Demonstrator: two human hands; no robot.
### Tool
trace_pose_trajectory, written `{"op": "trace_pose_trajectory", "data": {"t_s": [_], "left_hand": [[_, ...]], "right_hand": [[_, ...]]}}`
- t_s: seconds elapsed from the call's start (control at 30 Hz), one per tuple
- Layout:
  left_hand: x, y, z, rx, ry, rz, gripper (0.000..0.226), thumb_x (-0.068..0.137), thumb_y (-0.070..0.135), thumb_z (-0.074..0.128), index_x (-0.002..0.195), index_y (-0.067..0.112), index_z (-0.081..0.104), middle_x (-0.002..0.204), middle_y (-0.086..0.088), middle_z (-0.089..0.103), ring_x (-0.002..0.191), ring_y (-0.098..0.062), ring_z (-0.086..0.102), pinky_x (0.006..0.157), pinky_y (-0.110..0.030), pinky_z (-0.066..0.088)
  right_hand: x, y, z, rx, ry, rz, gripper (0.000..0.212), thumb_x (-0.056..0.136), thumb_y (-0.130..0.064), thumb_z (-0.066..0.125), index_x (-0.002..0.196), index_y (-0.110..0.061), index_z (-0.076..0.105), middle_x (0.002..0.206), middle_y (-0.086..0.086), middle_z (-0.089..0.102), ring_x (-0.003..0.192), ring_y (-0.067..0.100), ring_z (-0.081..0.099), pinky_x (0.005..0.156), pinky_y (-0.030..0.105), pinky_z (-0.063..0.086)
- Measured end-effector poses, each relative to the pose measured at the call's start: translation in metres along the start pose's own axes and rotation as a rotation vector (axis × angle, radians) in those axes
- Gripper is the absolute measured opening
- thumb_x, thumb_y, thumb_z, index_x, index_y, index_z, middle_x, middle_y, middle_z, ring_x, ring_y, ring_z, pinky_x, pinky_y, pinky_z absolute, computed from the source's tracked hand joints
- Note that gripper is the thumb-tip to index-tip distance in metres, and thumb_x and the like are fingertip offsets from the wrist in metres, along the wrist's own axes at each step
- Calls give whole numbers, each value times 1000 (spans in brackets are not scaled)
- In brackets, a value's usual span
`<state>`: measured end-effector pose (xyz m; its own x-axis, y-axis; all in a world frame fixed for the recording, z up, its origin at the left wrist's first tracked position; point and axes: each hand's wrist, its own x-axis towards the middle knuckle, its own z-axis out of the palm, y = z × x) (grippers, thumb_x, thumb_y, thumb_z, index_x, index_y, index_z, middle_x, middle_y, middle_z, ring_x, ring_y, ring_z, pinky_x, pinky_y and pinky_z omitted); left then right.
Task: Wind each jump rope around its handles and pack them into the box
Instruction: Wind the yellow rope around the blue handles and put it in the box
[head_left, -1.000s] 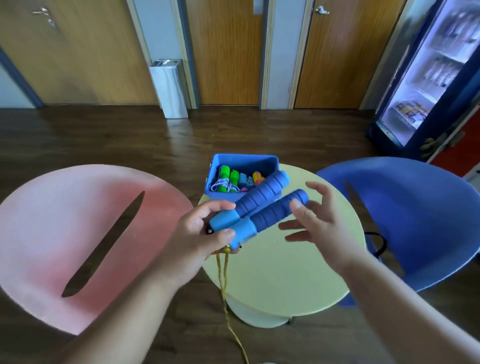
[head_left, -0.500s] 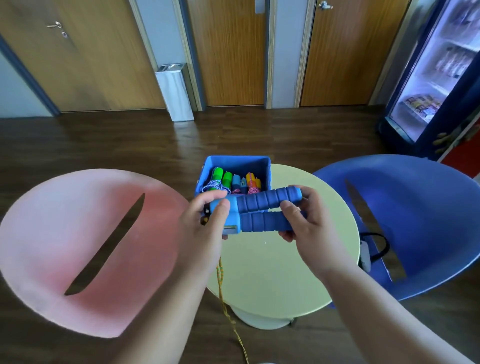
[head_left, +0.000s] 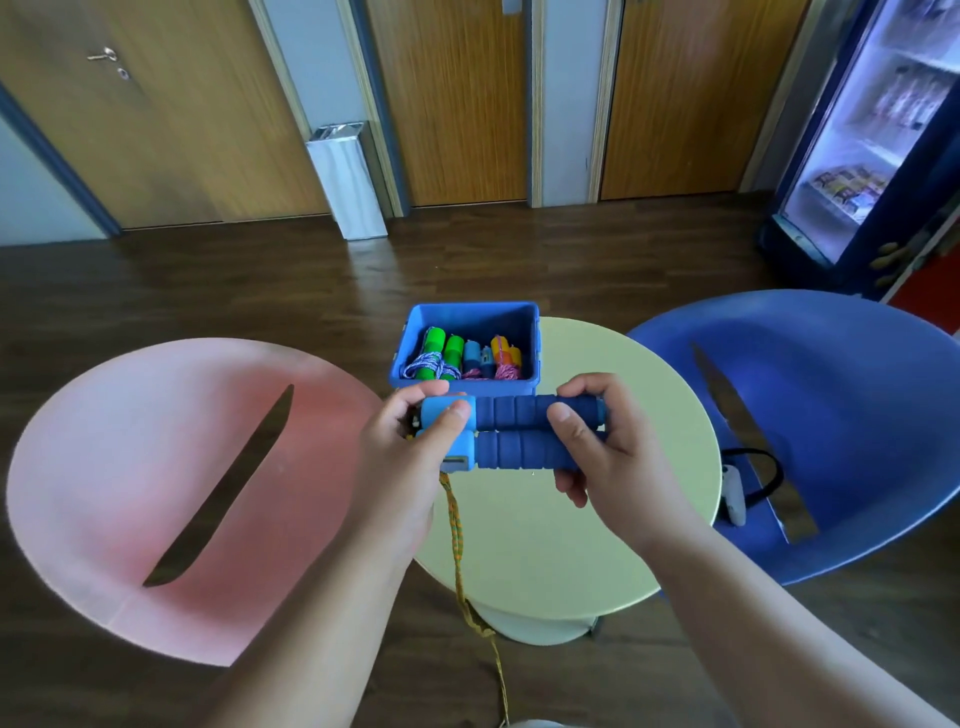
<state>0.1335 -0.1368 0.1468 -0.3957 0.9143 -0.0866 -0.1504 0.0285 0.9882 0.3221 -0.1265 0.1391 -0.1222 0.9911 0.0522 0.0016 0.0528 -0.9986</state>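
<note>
Nearest, a thin braided orange-yellow cord (head_left: 460, 551) trails from the left end of the handles down past the near edge of the round pale-yellow table (head_left: 535, 551) and out of view at the bottom, slack and unwound. That loose length is probably why the handles are held as they are: laid side by side, they make one spool for the rope to go round.

Above the cord, the left hand (head_left: 410, 457) grips the light-blue plastic caps, thumb pressed on top and fingers curled behind, pinning the end where the cord comes out. The right hand (head_left: 602, 447) closes on the far end of the two dark-blue ribbed foam handles (head_left: 519, 431), thumb over the upper one and fingers wrapped beneath. Both hands squeeze the pair together, level and parallel, over the table's far half and clear of its surface. Winding has not yet begun on this rope, as I judge it.

Just beyond the hands, at the table's far edge, sits the blue plastic box (head_left: 470, 322). In it lie bundles already wound: green handles (head_left: 441, 345) at the left, a blue pair in the middle, an orange and yellow one at the right, each bound in its own cord. Little room seems left inside.

A pink moulded chair (head_left: 130, 441) stands left of the table, a blue moulded chair (head_left: 841, 405) to the right.
</note>
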Motion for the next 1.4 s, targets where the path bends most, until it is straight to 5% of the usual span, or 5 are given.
{"op": "trace_pose_trajectory", "data": {"t_s": [0.17, 0.4, 0.8, 0.97, 1.4], "left_hand": [[-6, 4, -5, 58, -78, -18, 30, 81, 49, 78, 104, 30, 75, 116, 0, 71, 114, -32, 68, 91, -63, 57], [-6, 6, -11, 237, -49, 58, 25, 97, 39, 68, 100, 16, 59, 87, -10, 66, 54, -21, 64, 41, -28, 48], [0, 3, -25, 295, -173, 110, 40, 81, 70, 60, 95, 33, 69, 90, -17, 65, 66, -28, 59, 51, -35, 41], [6, 9, -27, 281, -132, 98, 25, 86, 56, 65, 91, 33, 71, 81, -7, 67, 65, -26, 60, 49, -32, 42], [-11, 9, -30, 291, -272, 274, 13, 103, 31, 60, 105, 19, 64, 73, 5, 52, 56, -17, 49, 44, -25, 41]], "right_hand": [[-4, 1, 4, 26, 71, -1, 5, 103, -18, 59, 101, -22, 56, 81, 3, 62, 50, 25, 56, 45, 33, 47], [-7, -13, -3, 34, -202, 36, 11, 106, -17, 53, 117, -18, 53, 103, 12, 63, 69, 32, 70, 59, 43, 59], [-11, -13, -4, -70, -197, -90, 12, 110, -18, 41, 110, -26, 50, 83, -9, 56, 61, 23, 59, 48, 38, 46], [-9, -14, -4, 219, -245, 81, 22, 108, -1, 38, 103, -17, 54, 96, 16, 60, 67, 35, 62, 53, 38, 48], [-1, 3, 4, 181, -135, 169, 14, 110, -18, 46, 96, -22, 47, 80, 3, 47, 60, 23, 41, 51, 29, 32]]}}
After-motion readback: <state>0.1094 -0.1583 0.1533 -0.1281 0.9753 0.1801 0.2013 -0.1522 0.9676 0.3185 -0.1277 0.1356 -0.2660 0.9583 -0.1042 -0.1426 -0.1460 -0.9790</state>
